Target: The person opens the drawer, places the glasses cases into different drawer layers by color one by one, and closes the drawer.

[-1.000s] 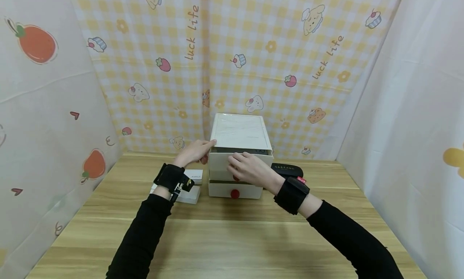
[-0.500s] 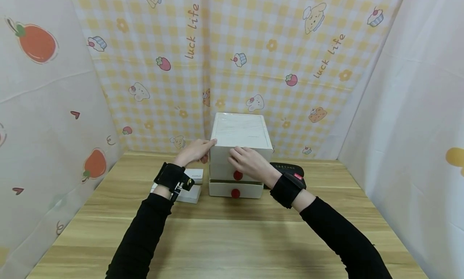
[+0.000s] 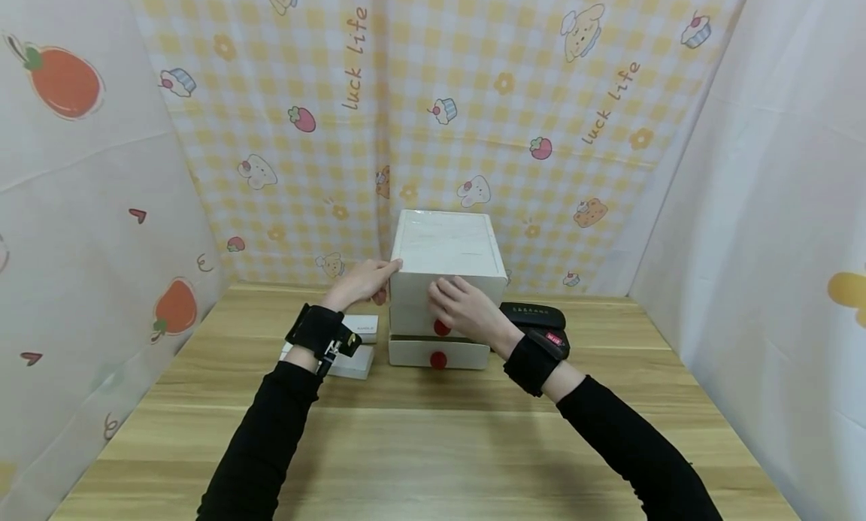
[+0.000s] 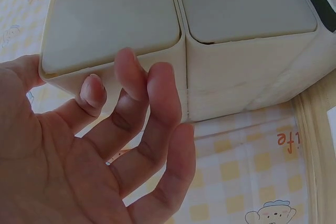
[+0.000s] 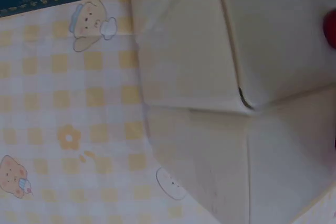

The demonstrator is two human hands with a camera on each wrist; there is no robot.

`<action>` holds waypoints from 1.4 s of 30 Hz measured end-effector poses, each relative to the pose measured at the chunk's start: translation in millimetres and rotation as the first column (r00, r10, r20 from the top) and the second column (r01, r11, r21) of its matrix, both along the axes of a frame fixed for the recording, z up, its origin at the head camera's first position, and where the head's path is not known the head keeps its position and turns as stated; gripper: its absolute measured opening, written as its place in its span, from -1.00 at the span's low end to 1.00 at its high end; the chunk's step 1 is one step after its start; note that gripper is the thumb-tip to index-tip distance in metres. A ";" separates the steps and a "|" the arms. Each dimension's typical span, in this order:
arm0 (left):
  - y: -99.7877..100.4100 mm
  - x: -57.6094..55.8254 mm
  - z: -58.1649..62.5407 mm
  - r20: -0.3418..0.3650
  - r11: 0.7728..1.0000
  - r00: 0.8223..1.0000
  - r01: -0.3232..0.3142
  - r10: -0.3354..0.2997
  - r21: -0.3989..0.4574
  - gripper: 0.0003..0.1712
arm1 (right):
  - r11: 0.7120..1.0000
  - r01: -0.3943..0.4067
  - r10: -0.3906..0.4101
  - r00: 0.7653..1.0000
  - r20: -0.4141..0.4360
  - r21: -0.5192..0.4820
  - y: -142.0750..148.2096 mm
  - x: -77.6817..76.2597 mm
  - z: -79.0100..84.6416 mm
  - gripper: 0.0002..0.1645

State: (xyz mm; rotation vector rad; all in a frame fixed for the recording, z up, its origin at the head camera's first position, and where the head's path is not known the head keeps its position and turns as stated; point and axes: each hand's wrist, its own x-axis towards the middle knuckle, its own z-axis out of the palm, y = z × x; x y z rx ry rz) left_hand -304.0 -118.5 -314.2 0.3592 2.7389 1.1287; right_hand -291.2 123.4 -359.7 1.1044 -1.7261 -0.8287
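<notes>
A white box with two stacked drawers (image 3: 449,243) stands at the back of the table, and each drawer front has a red round knob (image 3: 438,360). My left hand (image 3: 361,283) is at the box's upper left edge, thumb on the top corner. Its other fingers are loosely bent beside the side wall, as the left wrist view of the hand (image 4: 131,150) shows. Against the upper drawer front (image 3: 410,303) my right hand (image 3: 468,308) rests with bent fingers, gripping nothing visible. In the right wrist view the box side (image 5: 184,66) appears, but the right hand does not.
Left of the drawer box lie small white boxes (image 3: 353,365), partly behind my left wrist. On its right is a black case (image 3: 534,315), with another dark item partly hidden by my right wrist. A checked curtain (image 3: 304,190) hangs behind the wooden table (image 3: 433,461).
The upper drawer, slightly out with a dark gap under the top a second ago, has slid back flush under my right hand. My left hand has stayed at the corner.
</notes>
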 end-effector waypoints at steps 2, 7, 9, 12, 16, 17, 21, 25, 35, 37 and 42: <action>-0.6 0.5 -0.6 0.006 1.000 1.000 -0.005 0.004 0.001 -0.33 | 0.999 0.011 -0.008 0.999 -0.052 0.042 1.7 1.9 -9.4 -0.69; -1.0 1.0 -1.2 0.014 1.000 1.000 -0.009 0.009 -0.002 -0.32 | 0.998 -0.025 0.028 0.998 -0.048 0.064 2.8 7.2 -32.2 -0.73; -0.9 1.2 -0.9 0.011 1.000 1.000 -0.010 0.011 -0.004 -0.32 | 0.999 -0.026 0.026 1.000 -0.004 0.042 2.3 7.0 -38.8 -0.74; -0.8 1.0 -1.4 0.008 1.000 1.000 -0.005 0.005 -0.011 -0.31 | 1.000 -0.007 0.006 0.997 0.072 0.006 2.4 4.5 -45.7 -0.73; -0.3 1.9 -0.9 0.011 1.000 1.000 0.000 0.000 -0.004 -0.31 | 0.999 -0.004 0.007 0.995 0.099 -0.034 1.4 0.3 -50.1 -0.75; -0.2 1.9 -0.9 0.010 1.000 1.000 0.001 -0.001 -0.001 -0.31 | 0.999 -0.007 0.011 0.995 0.095 -0.040 0.8 -0.3 -50.4 -0.76; -0.4 1.6 -0.5 0.004 1.000 1.000 -0.004 0.004 0.014 -0.32 | 0.999 0.002 0.001 0.997 0.082 -0.041 -2.2 -1.5 -49.8 -0.79; -0.7 0.1 -1.0 0.001 1.000 1.000 -0.001 0.001 0.019 -0.32 | 0.999 0.029 -0.027 0.994 0.104 -0.022 -3.5 -1.9 -48.0 -0.77; 0.3 -1.6 -1.9 0.036 0.999 0.999 -0.016 0.015 0.046 -0.32 | 0.999 0.031 -0.034 0.989 0.141 0.024 -3.7 -3.6 -43.4 -0.76; 0.2 -1.8 -1.4 0.038 0.999 0.999 -0.017 0.016 0.037 -0.32 | 0.999 0.029 -0.033 0.989 0.141 0.034 -3.4 -4.2 -42.3 -0.77; -1.9 -1.0 1.7 0.028 1.000 0.999 -0.018 0.017 0.021 -0.32 | 0.999 -0.001 -0.005 0.989 0.149 0.037 -3.3 -3.5 -37.3 -0.83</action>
